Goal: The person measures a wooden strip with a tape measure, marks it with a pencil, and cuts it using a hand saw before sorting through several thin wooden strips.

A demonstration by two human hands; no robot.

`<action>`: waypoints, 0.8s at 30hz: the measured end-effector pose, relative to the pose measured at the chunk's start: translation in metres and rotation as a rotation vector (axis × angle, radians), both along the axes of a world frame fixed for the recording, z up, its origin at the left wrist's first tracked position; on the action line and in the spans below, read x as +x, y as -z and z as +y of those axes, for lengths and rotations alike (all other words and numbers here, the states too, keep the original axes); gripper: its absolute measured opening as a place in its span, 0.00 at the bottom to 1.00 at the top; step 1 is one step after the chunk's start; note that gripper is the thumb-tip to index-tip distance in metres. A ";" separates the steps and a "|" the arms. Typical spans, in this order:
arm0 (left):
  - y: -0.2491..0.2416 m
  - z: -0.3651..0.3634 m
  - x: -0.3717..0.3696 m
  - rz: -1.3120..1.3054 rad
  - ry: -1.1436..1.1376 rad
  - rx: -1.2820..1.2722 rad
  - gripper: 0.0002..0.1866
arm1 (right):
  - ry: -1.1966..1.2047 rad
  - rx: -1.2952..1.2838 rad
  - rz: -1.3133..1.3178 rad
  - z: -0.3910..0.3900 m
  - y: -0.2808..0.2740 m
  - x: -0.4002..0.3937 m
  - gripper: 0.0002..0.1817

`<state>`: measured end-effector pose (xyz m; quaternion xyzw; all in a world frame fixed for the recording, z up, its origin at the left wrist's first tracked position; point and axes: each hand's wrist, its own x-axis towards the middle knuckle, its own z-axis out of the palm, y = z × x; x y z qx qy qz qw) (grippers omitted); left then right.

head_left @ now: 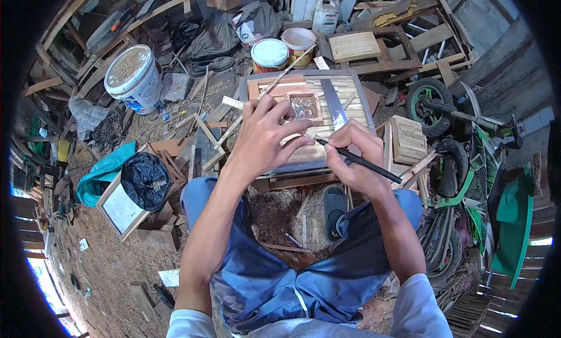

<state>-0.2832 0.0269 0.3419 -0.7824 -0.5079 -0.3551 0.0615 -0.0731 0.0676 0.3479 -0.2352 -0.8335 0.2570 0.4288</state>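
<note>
My right hand [357, 154] grips a slim black pen [374, 167], its tip pointing left towards my left fingertips. My left hand [266, 133] is over the worktop, with thumb and index finger reaching to the pen tip and the other fingers curled. Whatever lies between those fingertips is too small to make out. A long thin wooden strip [288, 68] passes behind my left hand; whether the hand grips it is hidden. Beneath both hands is a low worktop [295, 155] covered with pale wooden slats. On it are a small wooden box [304, 106] of little bits and a handsaw blade [334, 101].
White buckets [135, 81] stand at the left, with more paint pails [269, 54] behind the worktop. A green motorbike [467, 180] is close on the right, beside a slatted wooden block [408, 140]. Wood scraps and a black bag [146, 180] lie to the left.
</note>
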 end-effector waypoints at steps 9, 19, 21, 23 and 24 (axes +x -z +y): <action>-0.001 0.000 0.000 0.012 0.003 0.009 0.16 | -0.003 -0.005 0.007 0.000 -0.001 0.001 0.08; 0.003 0.002 -0.001 0.025 0.007 0.021 0.16 | -0.015 0.007 -0.011 0.001 -0.001 0.000 0.07; 0.001 0.001 -0.001 0.018 0.007 0.023 0.16 | -0.004 -0.012 0.000 0.000 0.001 0.000 0.08; 0.000 0.001 0.000 0.011 0.008 0.020 0.16 | -0.006 -0.008 0.017 0.000 0.002 0.000 0.08; -0.001 0.001 0.000 0.008 0.008 0.015 0.17 | -0.015 0.005 0.030 0.001 0.002 0.000 0.08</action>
